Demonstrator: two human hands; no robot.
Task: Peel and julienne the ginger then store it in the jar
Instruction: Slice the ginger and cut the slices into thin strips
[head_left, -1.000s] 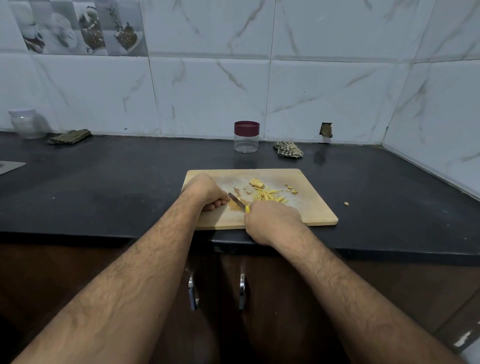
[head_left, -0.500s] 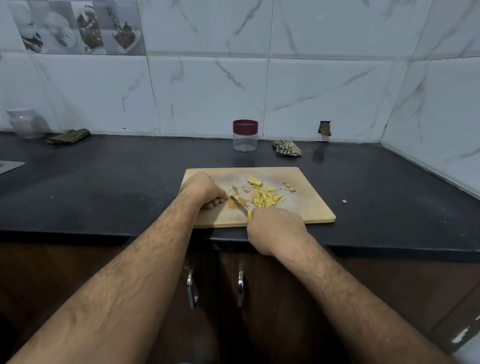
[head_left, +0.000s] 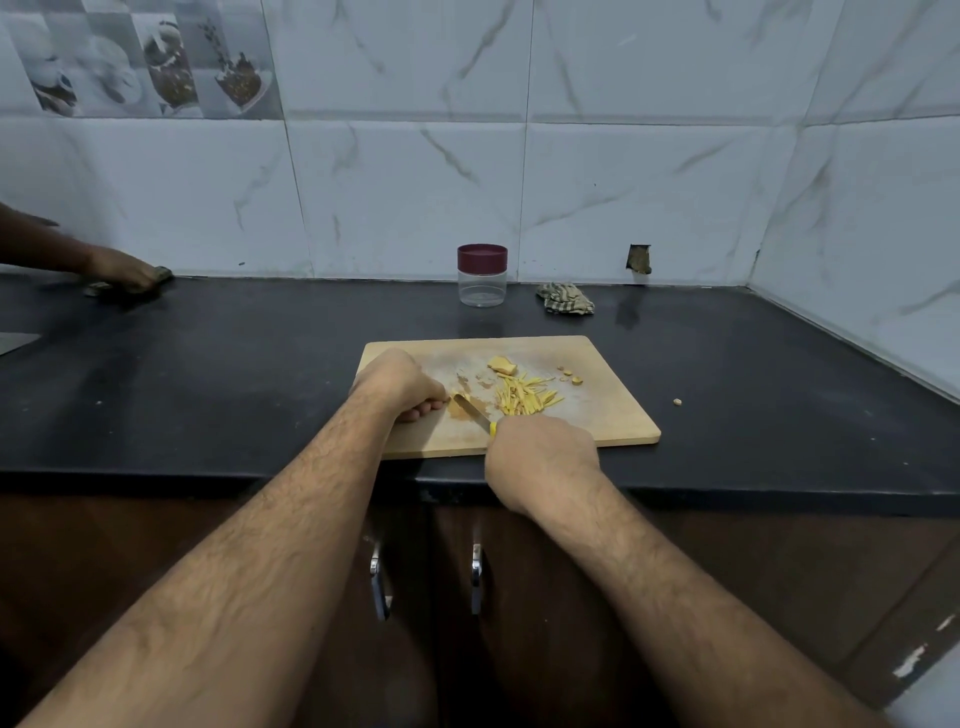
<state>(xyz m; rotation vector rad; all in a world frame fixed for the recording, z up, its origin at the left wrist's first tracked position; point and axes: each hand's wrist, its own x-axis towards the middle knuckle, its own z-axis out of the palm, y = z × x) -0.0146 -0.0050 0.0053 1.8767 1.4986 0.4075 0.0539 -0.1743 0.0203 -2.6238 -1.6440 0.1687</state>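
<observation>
A wooden cutting board (head_left: 613, 415) lies at the counter's front edge. On it my left hand (head_left: 397, 384) has its fingers curled down over a small flat piece of ginger (head_left: 457, 408). My right hand (head_left: 540, 449) grips a yellow-handled knife (head_left: 475, 410) whose blade points up-left onto that piece. A heap of yellow ginger strips (head_left: 524, 397) lies just right of the blade, a peeled chunk (head_left: 503, 365) behind it, small scraps (head_left: 570, 375) to the right. The clear jar (head_left: 482, 283) with a maroon lid stands shut by the wall.
A crumpled cloth (head_left: 563, 299) lies right of the jar. One ginger crumb (head_left: 677, 401) sits on the black counter beside the board. At far left another person's hand (head_left: 122, 270) presses a cloth on the counter. Cabinet handles (head_left: 379, 577) hang below.
Another person's hand has come in at far left and covers the cloth there. My hands and the knife stay at the same spot on the board.
</observation>
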